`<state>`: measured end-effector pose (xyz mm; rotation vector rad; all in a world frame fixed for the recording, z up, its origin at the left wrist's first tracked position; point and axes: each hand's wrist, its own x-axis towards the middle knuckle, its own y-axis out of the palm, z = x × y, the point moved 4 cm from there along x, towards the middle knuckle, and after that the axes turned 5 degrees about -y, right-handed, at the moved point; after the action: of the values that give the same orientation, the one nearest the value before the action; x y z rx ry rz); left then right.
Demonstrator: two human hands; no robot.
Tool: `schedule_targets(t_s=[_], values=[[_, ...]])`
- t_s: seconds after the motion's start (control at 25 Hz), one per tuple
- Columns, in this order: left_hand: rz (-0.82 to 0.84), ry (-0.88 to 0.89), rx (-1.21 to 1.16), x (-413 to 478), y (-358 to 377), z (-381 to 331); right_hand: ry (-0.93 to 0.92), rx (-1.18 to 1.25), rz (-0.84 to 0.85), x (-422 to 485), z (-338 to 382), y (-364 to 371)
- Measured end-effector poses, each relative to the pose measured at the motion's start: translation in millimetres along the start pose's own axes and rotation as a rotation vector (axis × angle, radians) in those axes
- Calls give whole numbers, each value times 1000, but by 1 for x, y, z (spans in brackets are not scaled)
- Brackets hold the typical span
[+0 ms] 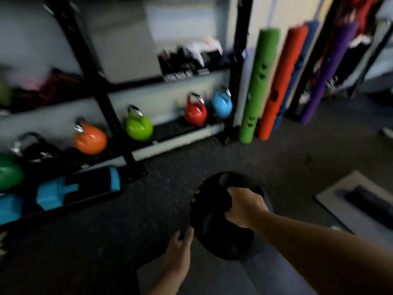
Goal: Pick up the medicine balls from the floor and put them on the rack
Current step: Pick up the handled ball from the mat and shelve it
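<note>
I am looking at the rack (119, 86), standing ahead and to the upper left across the dark floor (148, 209), kettlebells (139, 127) lining its low shelf. The black medicine ball (212, 220) is hanging clear of the floor, well short of it. My right hand (244, 206) is gripping its grip cut-out; my left hand (179, 243), fingers loosely curled, is seemingly touching the ball's lower-left edge, though blur is obscuring that.

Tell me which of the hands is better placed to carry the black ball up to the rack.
The right hand, probably. Its fingers are already wrapped through the handle cutout of the black medicine ball, bearing it above the floor. The left hand only touches the ball's lower edge with open fingers, so it can support while lifting toward the rack.
</note>
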<state>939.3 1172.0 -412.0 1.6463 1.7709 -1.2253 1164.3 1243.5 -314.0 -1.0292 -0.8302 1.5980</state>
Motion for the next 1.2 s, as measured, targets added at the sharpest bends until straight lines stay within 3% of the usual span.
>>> schedule_targets(t_s=[0.12, 0.2, 0.28, 0.44, 0.72, 1.0, 1.2], values=[[90, -57, -626, -67, -97, -88, -246, -152, -163, 39, 151, -129], [185, 16, -958, -109, -147, -141, -406, -232, -264, 46, 241, -198], [203, 179, -1139, -140, -193, -186, -573, -243, -294, 46, 320, -250], [66, 473, -1390, -183, -279, -260, -868, -295, -321, 50, 434, -321], [-108, 833, -1429, -230, -417, -349, -1216, -262, -460, 86, 566, -409], [-336, 973, -1479, -227, -577, -404, -1399, -190, -503, 152, 716, -433], [-501, 1006, -1375, -187, -731, -460, -1387, -120, -538, 257, 842, -436]])
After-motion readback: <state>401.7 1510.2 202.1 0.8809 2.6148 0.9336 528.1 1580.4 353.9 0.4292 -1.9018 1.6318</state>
